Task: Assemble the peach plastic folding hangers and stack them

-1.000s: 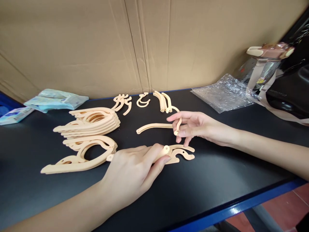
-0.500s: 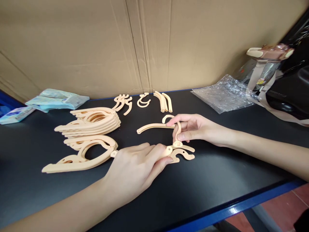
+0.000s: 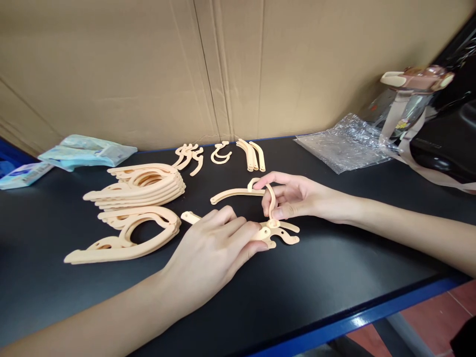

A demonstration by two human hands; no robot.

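Left hand (image 3: 217, 245) clamped over beige hanger body (image 3: 287, 239), pressing it flat on black counter (image 3: 334, 253), near centre. Right hand (image 3: 297, 198) pinches hook (image 3: 274, 203), held upright, foot touching the body's joint. Stack of hangers (image 3: 141, 186) lies left, apart.

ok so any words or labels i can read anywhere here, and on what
No text can be read.
Blue packets: print too blurred.
Black bag: faint lettering, too small.
Bottle: sticker, blurred.
Hanger parts: no marks show.
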